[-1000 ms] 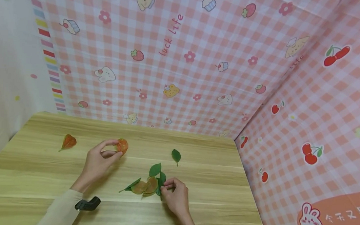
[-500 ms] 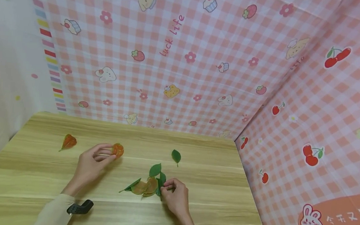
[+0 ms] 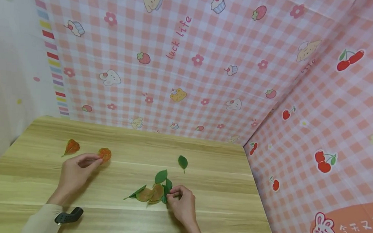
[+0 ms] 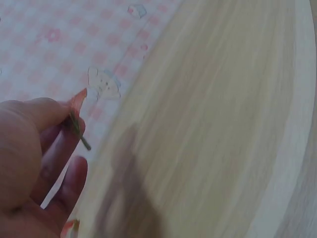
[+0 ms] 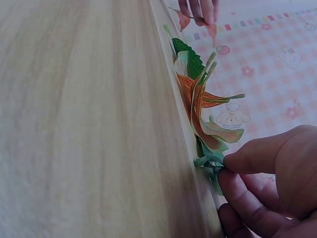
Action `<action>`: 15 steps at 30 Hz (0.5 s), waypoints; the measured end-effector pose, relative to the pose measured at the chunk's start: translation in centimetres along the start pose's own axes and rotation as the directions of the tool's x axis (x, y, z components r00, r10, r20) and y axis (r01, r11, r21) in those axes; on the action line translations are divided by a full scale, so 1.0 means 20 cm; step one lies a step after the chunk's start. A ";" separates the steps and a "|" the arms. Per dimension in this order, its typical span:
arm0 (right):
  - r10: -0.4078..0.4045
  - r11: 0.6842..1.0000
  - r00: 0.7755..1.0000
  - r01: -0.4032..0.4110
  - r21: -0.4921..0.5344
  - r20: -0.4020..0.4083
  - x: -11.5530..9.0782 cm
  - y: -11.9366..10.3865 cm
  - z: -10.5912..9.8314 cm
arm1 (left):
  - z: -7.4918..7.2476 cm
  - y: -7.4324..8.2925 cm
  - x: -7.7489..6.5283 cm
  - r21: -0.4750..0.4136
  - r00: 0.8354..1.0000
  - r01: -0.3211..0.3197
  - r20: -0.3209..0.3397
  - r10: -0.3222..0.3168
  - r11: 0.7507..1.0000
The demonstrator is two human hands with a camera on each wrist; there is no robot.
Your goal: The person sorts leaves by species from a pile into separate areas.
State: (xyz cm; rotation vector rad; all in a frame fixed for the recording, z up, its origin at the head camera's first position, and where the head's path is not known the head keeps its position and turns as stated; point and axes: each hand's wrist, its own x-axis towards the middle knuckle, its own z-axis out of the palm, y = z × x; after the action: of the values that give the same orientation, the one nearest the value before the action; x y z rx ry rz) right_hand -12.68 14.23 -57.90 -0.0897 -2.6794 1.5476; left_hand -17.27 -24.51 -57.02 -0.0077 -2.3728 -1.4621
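Observation:
My left hand [image 3: 74, 172] pinches a small orange leaf [image 3: 105, 155] between thumb and fingers, held above the table at the left. In the left wrist view that leaf [image 4: 76, 108] appears edge-on, its green stalk pointing down. Near the middle, my right hand [image 3: 183, 204] pinches a dark green leaf [image 3: 164, 196] at the right edge of a leaf pile. Tan-orange leaves [image 3: 144, 194] and more green leaves [image 3: 161, 176] make up this pile. The right wrist view shows the pile side-on, with the fingertips on the green leaf [image 5: 210, 162].
Another orange leaf [image 3: 72, 146], heart-shaped, lies on the wooden table [image 3: 220, 188] just beyond the left hand. A single green leaf [image 3: 182, 162] lies behind the pile. Checked pink cloth [image 3: 157, 76] hangs at the back and right side.
The left hand has moved left with the orange leaf, away from the pile and closer to the heart-shaped leaf. My right hand has stayed in place at the pile.

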 end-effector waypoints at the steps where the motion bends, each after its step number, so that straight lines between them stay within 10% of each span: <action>1: 0.001 1.000 1.000 -0.001 0.001 0.001 0.00 0.00 0.00 | -0.01 -0.01 0.00 0.005 1.000 0.000 -0.003 0.000 1.000; 15: -0.004 1.000 1.000 0.004 0.008 0.003 0.00 0.01 0.00 | -0.15 -0.15 0.05 0.155 0.992 -0.042 -0.110 0.060 0.987</action>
State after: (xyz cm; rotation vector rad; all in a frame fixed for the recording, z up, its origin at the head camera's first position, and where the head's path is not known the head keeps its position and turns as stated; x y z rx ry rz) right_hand -12.71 14.33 -58.08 -0.0814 -2.6743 1.5581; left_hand -17.99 -28.71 -58.15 0.0518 -2.3662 -1.2204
